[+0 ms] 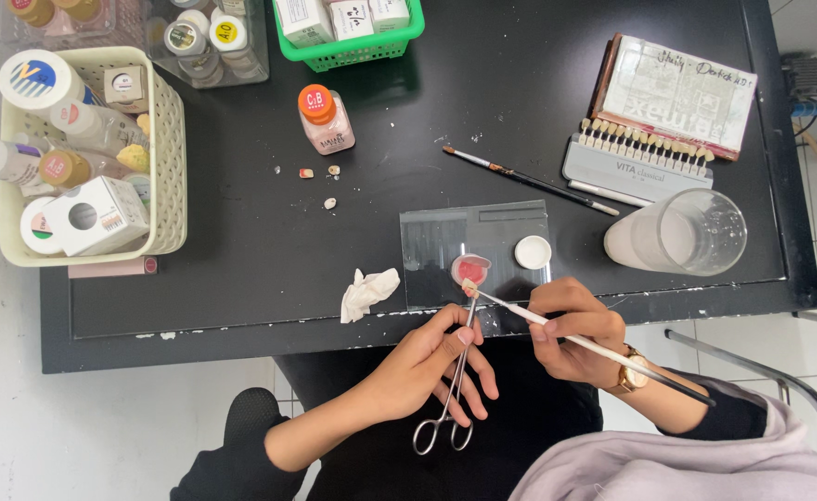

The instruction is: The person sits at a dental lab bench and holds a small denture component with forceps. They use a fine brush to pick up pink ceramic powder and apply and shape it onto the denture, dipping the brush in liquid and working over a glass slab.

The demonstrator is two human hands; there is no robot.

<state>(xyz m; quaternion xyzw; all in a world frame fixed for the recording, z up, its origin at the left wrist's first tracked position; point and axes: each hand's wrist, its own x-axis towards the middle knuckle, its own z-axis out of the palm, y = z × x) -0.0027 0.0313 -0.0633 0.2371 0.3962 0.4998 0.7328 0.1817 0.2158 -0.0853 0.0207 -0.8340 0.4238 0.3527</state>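
Black table (241, 278). Cream lattice basket (169, 167) at left edge, green basket (353, 51) at far edge. Orange-capped pink bottle (326, 119). Pink paste (469, 270) on clear slab (445, 250). White tissue (368, 291), silver forceps (445, 408).

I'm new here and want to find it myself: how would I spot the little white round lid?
Start at the black table and find the clear glass slab near its front edge. The white round lid lies at the slab's right edge, flat and plain, unlike the pink blob beside it.
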